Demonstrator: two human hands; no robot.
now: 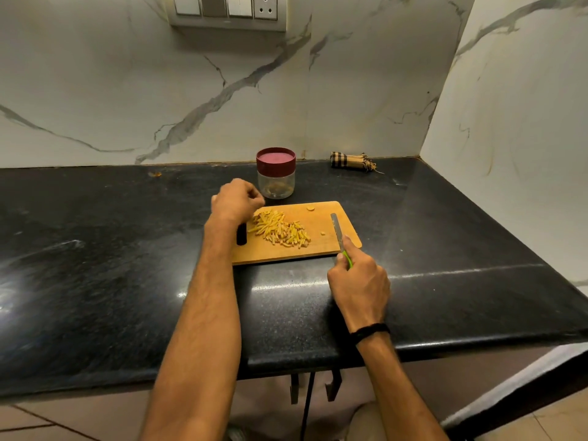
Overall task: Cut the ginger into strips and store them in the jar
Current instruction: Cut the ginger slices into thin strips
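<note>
Many pale yellow ginger strips [280, 229] heaped on the cutting board [318, 246].

Polished stone, matt wood, clear jar, metal blade, woven cloth.
The counter [127, 249] is black speckled stone, polished glossy and streaked with reflections; the wall [127, 90] behind it is smooth, white and veined like marble. The cutting board [318, 224] is pale, matt wood. The jar [276, 186] is transparent, with a matt maroon plastic lid [276, 160]. The knife [337, 230] has a dull metal blade and a green plastic handle. The cloth [350, 161] at the counter's far edge is woven and frayed.
</note>
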